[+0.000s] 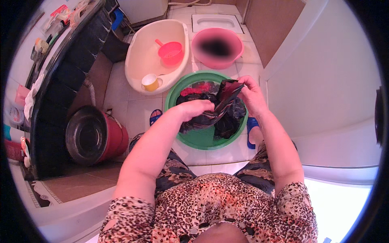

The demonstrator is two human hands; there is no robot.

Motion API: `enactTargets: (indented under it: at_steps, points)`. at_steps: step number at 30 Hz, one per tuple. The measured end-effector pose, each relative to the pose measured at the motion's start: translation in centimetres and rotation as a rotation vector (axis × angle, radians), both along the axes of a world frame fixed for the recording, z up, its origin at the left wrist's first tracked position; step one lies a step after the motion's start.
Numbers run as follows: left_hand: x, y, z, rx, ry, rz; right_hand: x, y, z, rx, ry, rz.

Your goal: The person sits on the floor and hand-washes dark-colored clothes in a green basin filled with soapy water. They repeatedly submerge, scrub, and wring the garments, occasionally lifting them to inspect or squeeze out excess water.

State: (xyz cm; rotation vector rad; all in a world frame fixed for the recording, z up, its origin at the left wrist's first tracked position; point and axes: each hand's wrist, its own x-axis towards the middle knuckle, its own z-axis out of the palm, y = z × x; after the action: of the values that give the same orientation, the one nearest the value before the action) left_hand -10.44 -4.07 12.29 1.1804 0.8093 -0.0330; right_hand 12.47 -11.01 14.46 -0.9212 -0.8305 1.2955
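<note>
A wet dark garment [221, 108] is stretched between my two hands above a green basin [197, 139]. My left hand [195, 109] is closed on its lower left part, fingers curled into the cloth. At the upper right, my right hand [252, 94] pinches an edge of the same garment, where a dark reddish side shows. More dark wet cloth lies in the basin below, with a red cloth [196, 90] at its far side. Exactly what kind of garment I hold cannot be made out.
Beyond stands a cream baby bathtub [135, 44] holding a red dipper [170, 53] and a yellow-and-white cup [150, 82]. A pink basin [236, 56] sits at far right. On the left are a red bucket [117, 137], a black basin [87, 135] and a dark counter [60, 73].
</note>
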Motion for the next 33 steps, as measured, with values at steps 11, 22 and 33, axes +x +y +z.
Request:
enactTargets:
  at_steps: [11,22,33]
  points:
    - [0.2,0.3,3.0,0.657,0.008,0.094,3.3,-0.4,1.7,-0.120,-0.601,0.372]
    - [0.5,-0.6,5.6,0.536,-0.480,0.270,0.0,-0.3,0.3,-0.369,-0.780,0.922]
    - [-1.9,0.9,7.0,0.953,0.029,0.060,0.6,-0.2,0.5,-0.093,-0.645,0.444]
